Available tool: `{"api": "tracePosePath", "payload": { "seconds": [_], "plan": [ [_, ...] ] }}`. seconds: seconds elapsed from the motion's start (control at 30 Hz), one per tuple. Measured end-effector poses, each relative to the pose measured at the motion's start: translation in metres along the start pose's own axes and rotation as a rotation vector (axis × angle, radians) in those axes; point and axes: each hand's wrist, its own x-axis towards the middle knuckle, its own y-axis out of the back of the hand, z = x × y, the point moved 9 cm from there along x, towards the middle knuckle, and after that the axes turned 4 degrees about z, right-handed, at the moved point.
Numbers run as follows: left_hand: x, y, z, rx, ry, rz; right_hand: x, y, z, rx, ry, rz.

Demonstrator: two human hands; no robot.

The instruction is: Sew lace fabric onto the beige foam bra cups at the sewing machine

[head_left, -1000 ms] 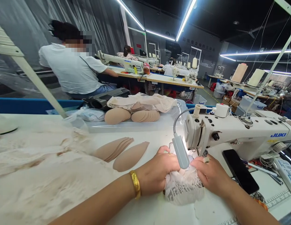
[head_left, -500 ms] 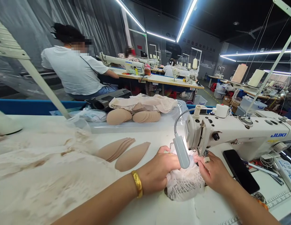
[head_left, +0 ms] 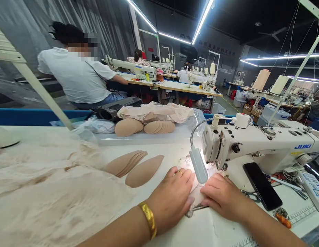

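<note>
A pale pink fabric piece lies on the table under the needle end of a white sewing machine. My left hand, with a gold bracelet on its wrist, holds the fabric's left side, fingers curled over it. At the right side, my right hand has its fingers bent together on the same piece. A grey lamp on a flexible neck hangs over the fabric and hides part of it. The needle and presser foot are mostly hidden.
Beige pads lie left of my hands, beside heaped cream lace fabric. More pads and lace sit on a clear plastic box lid. A phone and scissors lie at right. A co-worker sits beyond.
Both hands have moved nearer to me, my right one also a little left. The lacy bunch in front of the machine has shifted, and a smoother stretch of fabric now shows between my hands.
</note>
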Motion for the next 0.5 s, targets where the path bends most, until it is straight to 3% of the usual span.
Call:
{"api": "tracePosePath", "payload": {
  "seconds": [0.1, 0.2, 0.33, 0.43, 0.5],
  "plan": [
    [-0.003, -0.002, 0.006, -0.051, -0.001, -0.048, -0.002, -0.005, 0.010, -0.135, -0.041, -0.017],
    [-0.008, 0.006, 0.005, -0.244, -0.024, -0.090, -0.003, 0.009, 0.020, -0.139, -0.101, 0.006],
    [-0.013, 0.011, 0.005, -0.417, -0.122, -0.141, -0.004, 0.027, 0.033, -0.020, -0.202, -0.060],
    [-0.009, 0.010, 0.007, -0.437, -0.208, -0.094, -0.005, 0.028, 0.033, 0.121, -0.198, -0.198],
    [-0.006, 0.008, 0.009, -0.394, -0.257, -0.047, -0.004, 0.030, 0.031, 0.237, -0.191, -0.208]
  ]
}}
